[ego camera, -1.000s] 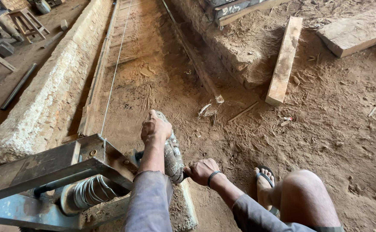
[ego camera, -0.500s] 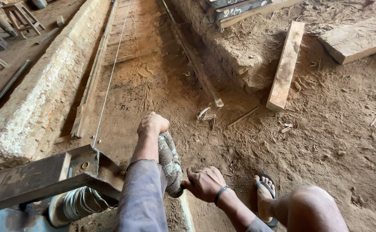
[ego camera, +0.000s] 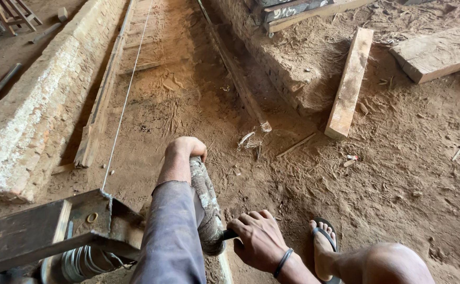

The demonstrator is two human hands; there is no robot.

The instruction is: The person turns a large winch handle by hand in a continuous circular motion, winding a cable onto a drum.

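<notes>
Both hands are sitting lower and nearer the camera than half a second ago, and the view is tilting further down onto the dirt. Fingers of the left hand (ego camera: 186, 149) are curling tight over the top end of a stone-crusted cylinder (ego camera: 207, 205), while the right hand (ego camera: 259, 238), wearing a dark wristband (ego camera: 283, 262), is closing its fingers around a short dark handle (ego camera: 229, 234) sticking out at the cylinder's lower end. That cylinder is standing tilted in front of the person, between the grey-sleeved left forearm and the right hand, just beside a steel frame (ego camera: 41, 231). Under the frame a coil of wire (ego camera: 83, 263) is showing, and a thin taut wire (ego camera: 127, 94) is running away from it along the earth. To the left a long rough masonry kerb (ego camera: 35, 105) is stretching into the distance. A foot in a sandal (ego camera: 322, 244) is resting on the dirt right of the hands. Farther off, a wooden plank (ego camera: 350, 81) is lying against a low earth bank
</notes>
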